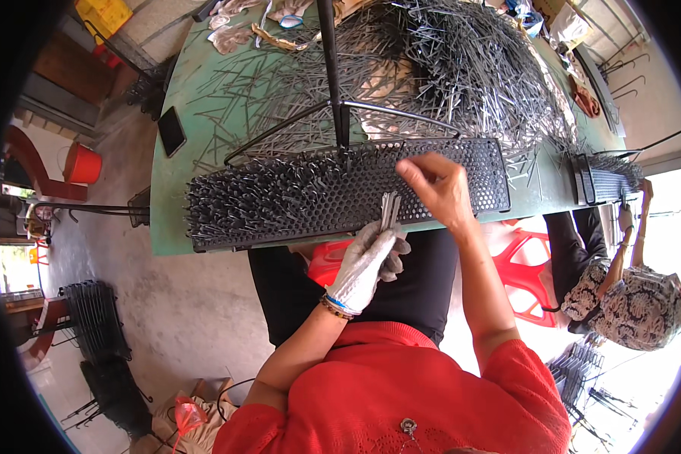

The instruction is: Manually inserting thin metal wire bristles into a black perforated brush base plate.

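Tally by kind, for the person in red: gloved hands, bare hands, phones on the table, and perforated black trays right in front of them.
Gloved left hand: 1
Bare right hand: 1
Phone: 1
Perforated black tray: 1
Total: 4

Perf. tray (461,178): blk, round-hole pattern. Table (168,223) under tray: grn. Strip pile (480,64) beyond tray: blk/dk gry, silvery glints. Glove (361,271) nearside of tray: wht/gry. Sweater (401,371) nearside: red. Bucket (83,164) L of tray: red-orange. Co-worker's garment (643,316), R: blk/cream print.
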Available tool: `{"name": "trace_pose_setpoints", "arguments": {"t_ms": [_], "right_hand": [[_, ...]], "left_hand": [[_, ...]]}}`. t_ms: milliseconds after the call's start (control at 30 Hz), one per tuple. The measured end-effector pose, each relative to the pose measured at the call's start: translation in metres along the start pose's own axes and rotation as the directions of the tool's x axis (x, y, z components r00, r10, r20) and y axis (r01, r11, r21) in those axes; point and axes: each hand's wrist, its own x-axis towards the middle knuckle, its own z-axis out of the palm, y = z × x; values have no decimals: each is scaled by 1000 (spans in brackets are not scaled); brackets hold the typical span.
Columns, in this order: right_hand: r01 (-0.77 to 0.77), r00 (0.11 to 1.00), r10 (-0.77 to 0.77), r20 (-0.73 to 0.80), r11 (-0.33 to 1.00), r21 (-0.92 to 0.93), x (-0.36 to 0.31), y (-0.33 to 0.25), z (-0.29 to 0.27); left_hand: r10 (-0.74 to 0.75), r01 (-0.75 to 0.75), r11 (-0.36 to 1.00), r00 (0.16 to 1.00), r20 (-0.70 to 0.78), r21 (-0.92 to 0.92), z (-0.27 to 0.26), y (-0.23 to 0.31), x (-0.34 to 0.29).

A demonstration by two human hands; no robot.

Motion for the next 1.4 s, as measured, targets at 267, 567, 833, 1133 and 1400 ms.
{"name": "trace_pose_setpoints", "arguments": {"t_ms": [267,567,833,1133,1400], "right_hand": [[-221,961,163,225,939,263,-16,7,1],[93,943,-9,-333,967,237,16,1,-9],[310,846,-326,-421,945,-109,37,22,14],[331,806,-347,-479,936,-120,35,19,20],[380,784,-381,-491,919,-108,33,11,26]], "left_hand": [[93,-93,996,994,-63,-4,6,-3,1],[-1,3,1000,995,-100,20,4,-10,-2],[-27,29,999,998,-50,32,3,-13,-1],[-19,19,1000,999,28,25,-8,-15,1],[-18,20,999,997,70,-34,-10,-15,0]]}}
